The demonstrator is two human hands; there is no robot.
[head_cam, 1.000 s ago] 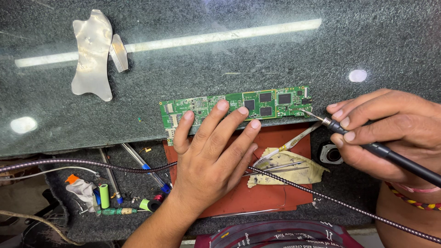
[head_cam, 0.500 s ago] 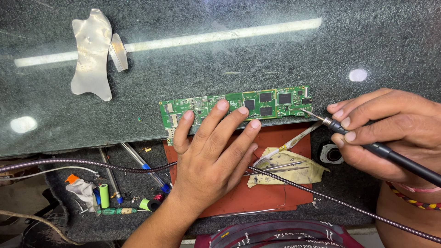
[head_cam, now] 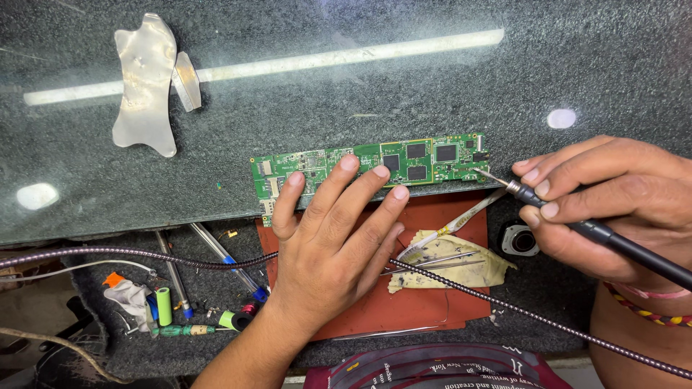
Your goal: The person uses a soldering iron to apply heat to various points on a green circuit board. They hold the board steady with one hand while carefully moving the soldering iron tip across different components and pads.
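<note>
Soldering work under way on a green circuit board (head_cam: 375,164) lying flat on the dark speckled glass-topped bench (head_cam: 346,86), its near edge at the lip of a red mat (head_cam: 425,302). Left hand (head_cam: 328,245) lies palm down with fingers spread, fingertips pressing the board's middle and left part to hold it flat; it grasps nothing. Right hand (head_cam: 605,205) pinches a black soldering iron (head_cam: 577,223) pen-style between thumb and fingers, with its metal tip touching the board's right end near the small connector. Judged stage: mid-job, tip on a joint at the right edge. No solder wire visible in either hand, and whether the joint is finished cannot be told at this scale. Rest of the board looks populated and intact, and nothing shows which other spots need work.

Nearby: tweezers (head_cam: 432,261) on a stained yellow cloth (head_cam: 461,263) on the mat, a braided cable (head_cam: 144,256) crossing under the left wrist, a bent metal sheet (head_cam: 144,86) far left on the glass, a green cylindrical cell (head_cam: 164,306) and loose tools at lower left, and a small round black part (head_cam: 519,240) beside the mat.
</note>
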